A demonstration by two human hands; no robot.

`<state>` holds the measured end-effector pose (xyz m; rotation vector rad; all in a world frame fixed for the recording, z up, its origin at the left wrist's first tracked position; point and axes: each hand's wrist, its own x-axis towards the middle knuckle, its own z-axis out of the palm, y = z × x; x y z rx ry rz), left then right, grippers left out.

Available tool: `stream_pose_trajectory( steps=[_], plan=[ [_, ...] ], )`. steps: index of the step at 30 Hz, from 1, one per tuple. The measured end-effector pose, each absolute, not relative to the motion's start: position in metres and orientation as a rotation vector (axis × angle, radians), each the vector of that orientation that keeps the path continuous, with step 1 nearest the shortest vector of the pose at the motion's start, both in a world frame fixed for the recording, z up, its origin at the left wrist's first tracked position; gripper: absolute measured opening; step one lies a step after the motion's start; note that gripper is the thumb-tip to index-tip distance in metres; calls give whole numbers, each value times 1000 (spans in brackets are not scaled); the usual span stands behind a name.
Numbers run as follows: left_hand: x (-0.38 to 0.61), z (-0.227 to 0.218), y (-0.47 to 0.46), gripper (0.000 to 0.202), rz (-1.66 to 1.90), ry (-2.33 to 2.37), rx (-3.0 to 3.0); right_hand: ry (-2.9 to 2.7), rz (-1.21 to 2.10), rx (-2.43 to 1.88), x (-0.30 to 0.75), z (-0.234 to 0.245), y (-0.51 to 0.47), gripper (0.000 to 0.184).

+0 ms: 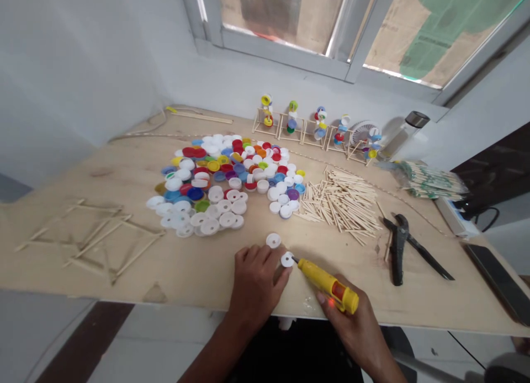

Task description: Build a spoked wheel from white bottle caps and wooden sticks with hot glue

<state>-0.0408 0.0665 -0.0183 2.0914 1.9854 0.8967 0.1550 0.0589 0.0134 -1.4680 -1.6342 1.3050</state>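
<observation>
My left hand (257, 275) rests on the table with its fingers curled, and its thumb and forefinger grip the edge of a small white bottle cap (287, 259). The cap has a dark hole in its middle. Wrapped in my right hand (358, 325) is a yellow soldering iron (327, 282) with a red window on its handle and a red light glowing by my fingers. Its thin dark tip meets the right edge of the cap. Another white cap with a hole (273, 240) lies just beyond my left fingertips.
A wide heap of coloured bottle caps (219, 184) spreads beyond my hands. Right of it are loose wooden sticks (339, 198), black pliers (399, 245) and a phone (497, 281). Stick frames (95, 234) lie left. Several cap-and-stick models (292, 121) and a bottle (403, 134) stand behind.
</observation>
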Motion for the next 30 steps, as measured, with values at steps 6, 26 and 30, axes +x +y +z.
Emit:
stream_pose_trajectory(
  steps=[6, 26, 30],
  plan=[
    [-41, -19, 66, 17, 920, 1985, 2091, -1811, 1208, -1526, 153, 17, 58, 13],
    [-40, -18, 66, 15, 990, 1975, 2046, -2031, 932, -1552, 153, 4, 58, 24],
    [-40, -20, 66, 14, 984, 1976, 2047, -2017, 956, -1570, 150, 9, 58, 23]
  ],
)
